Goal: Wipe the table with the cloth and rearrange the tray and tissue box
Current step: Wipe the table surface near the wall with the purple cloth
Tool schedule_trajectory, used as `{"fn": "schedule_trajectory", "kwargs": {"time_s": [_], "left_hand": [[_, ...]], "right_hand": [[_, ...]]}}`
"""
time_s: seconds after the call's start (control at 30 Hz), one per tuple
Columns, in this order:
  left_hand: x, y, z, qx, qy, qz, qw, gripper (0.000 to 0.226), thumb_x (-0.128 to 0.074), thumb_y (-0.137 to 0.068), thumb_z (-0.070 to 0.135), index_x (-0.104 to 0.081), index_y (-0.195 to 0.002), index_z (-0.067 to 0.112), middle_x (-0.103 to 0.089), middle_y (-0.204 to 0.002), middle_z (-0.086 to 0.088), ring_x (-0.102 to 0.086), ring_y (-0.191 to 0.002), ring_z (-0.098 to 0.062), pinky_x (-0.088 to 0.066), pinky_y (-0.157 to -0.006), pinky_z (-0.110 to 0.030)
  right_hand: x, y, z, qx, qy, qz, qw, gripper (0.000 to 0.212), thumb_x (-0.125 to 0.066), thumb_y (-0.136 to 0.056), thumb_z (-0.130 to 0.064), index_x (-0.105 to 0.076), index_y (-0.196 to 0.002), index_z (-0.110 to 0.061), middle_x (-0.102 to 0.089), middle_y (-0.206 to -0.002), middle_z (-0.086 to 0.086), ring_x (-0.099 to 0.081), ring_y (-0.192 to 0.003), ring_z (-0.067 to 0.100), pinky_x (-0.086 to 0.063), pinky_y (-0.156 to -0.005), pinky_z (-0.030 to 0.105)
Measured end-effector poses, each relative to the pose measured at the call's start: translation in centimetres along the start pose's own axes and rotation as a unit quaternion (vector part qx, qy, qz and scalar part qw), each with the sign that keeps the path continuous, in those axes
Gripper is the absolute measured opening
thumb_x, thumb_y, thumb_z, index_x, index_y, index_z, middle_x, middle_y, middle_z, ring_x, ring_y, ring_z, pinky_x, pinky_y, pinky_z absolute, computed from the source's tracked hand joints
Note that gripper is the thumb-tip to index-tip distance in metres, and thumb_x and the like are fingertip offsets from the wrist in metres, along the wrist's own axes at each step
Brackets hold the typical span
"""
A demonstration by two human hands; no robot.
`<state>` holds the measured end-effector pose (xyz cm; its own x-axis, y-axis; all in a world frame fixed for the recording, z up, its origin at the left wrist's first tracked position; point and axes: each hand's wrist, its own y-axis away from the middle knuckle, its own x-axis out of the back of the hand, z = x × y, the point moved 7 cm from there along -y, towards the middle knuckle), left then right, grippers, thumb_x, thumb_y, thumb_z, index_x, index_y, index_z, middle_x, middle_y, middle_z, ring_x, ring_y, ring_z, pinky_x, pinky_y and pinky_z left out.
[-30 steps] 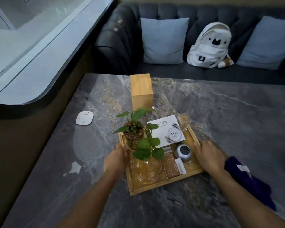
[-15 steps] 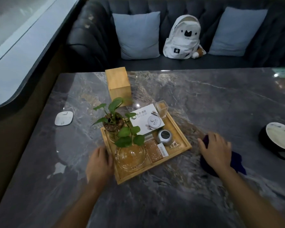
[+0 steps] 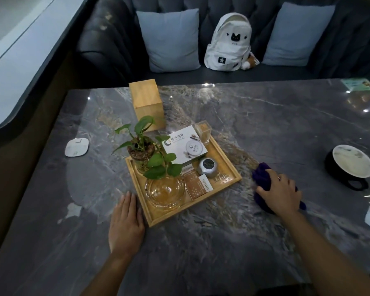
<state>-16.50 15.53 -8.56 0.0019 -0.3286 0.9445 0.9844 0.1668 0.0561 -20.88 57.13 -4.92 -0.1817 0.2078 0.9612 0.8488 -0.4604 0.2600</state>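
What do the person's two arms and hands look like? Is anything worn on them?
Both forearms are bare, with no sleeves in view. The left hand and the right hand show no gloves, and no rings, watch or bracelet can be seen, though the light is dim.

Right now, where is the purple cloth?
In the head view the purple cloth lies on the marble table right of the wooden tray, pressed under the right hand, with a black cup farther right.
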Motion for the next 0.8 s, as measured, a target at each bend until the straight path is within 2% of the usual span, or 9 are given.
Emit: {"fn": "schedule_trajectory", "kwargs": {"time_s": [0.1,0.17,0.27,0.37,0.43,0.6,0.7,0.8], "left_hand": [[0.2,0.2,0.2,0.003,-0.001,-0.006,1.000,0.063,-0.019,-0.090,0.041,-0.041,-0.138,0.007,-0.043,-0.146,-0.011,-0.035,-0.138,-0.023,-0.020,-0.115,-0.034],[0.5,0.2,0.2,0.001,0.001,-0.006,1.000,0.062,-0.020,-0.090,0.040,-0.042,-0.137,0.006,-0.044,-0.145,-0.013,-0.036,-0.137,-0.025,-0.015,-0.113,-0.030],[1.2,0.2,0.4,-0.006,0.016,-0.007,1.000,0.064,-0.020,-0.088,0.041,-0.042,-0.136,0.005,-0.043,-0.145,-0.013,-0.036,-0.137,-0.025,-0.012,-0.112,-0.026],[1.9,0.1,-0.2,0.004,0.027,-0.003,1.000,0.069,-0.022,-0.084,0.046,-0.045,-0.134,0.005,-0.046,-0.143,-0.013,-0.041,-0.134,-0.027,-0.026,-0.113,-0.034],[2.7,0.3,-1.2,0.026,0.031,0.008,0.999,0.068,-0.026,-0.083,0.046,-0.048,-0.132,0.005,-0.050,-0.140,-0.014,-0.046,-0.130,-0.029,-0.034,-0.110,-0.041],[5.1,2.3,-6.0,0.121,0.048,0.058,0.990,0.064,-0.033,-0.083,0.044,-0.053,-0.127,0.001,-0.058,-0.130,-0.021,-0.057,-0.117,-0.037,-0.048,-0.095,-0.049],[6.4,4.2,-9.5,0.200,0.039,0.098,0.974,0.066,-0.034,-0.085,0.046,-0.048,-0.132,0.002,-0.052,-0.137,-0.020,-0.051,-0.123,-0.038,-0.040,-0.103,-0.049],[6.6,6.5,-13.3,0.285,0.036,0.105,0.952,0.064,-0.040,-0.092,0.044,-0.032,-0.142,0.006,-0.033,-0.151,-0.013,-0.029,-0.140,-0.029,-0.022,-0.117,-0.043]], "right_hand": [[0.4,-0.6,-0.4,-0.017,-0.048,-0.009,0.999,0.057,-0.065,-0.078,-0.035,-0.040,-0.129,-0.024,-0.047,-0.133,0.014,-0.040,-0.120,0.039,-0.039,-0.096,0.052],[1.1,-1.1,-0.8,-0.033,-0.141,-0.002,0.989,0.051,-0.069,-0.075,-0.027,-0.048,-0.121,-0.021,-0.053,-0.126,0.016,-0.047,-0.113,0.039,-0.045,-0.092,0.049],[2.5,-1.1,-2.0,-0.061,-0.312,0.027,0.948,0.045,-0.069,-0.075,-0.018,-0.052,-0.117,-0.014,-0.058,-0.121,0.017,-0.055,-0.105,0.036,-0.048,-0.086,0.043],[4.4,-0.3,-5.1,-0.030,-0.410,0.045,0.910,0.042,-0.068,-0.076,-0.011,-0.052,-0.115,-0.012,-0.058,-0.120,0.016,-0.055,-0.103,0.031,-0.047,-0.087,0.043],[5.9,0.5,-7.9,0.009,-0.464,0.050,0.884,0.040,-0.066,-0.075,-0.006,-0.053,-0.113,-0.010,-0.058,-0.115,0.013,-0.054,-0.096,0.025,-0.045,-0.084,0.039],[9.8,3.6,-15.1,0.080,-0.530,0.074,0.841,0.043,-0.064,-0.076,-0.004,-0.053,-0.116,-0.015,-0.053,-0.107,0.001,-0.051,-0.092,0.017,-0.041,-0.074,0.031],[11.5,6.1,-19.3,0.140,-0.553,0.074,0.818,0.044,-0.063,-0.075,-0.002,-0.053,-0.115,-0.018,-0.052,-0.108,-0.002,-0.051,-0.091,0.013,-0.043,-0.069,0.024],[12.4,8.7,-23.7,0.215,-0.553,0.057,0.803,0.045,-0.065,-0.074,-0.001,-0.055,-0.112,-0.021,-0.055,-0.104,-0.006,-0.054,-0.082,0.001,-0.045,-0.070,0.020]]}}
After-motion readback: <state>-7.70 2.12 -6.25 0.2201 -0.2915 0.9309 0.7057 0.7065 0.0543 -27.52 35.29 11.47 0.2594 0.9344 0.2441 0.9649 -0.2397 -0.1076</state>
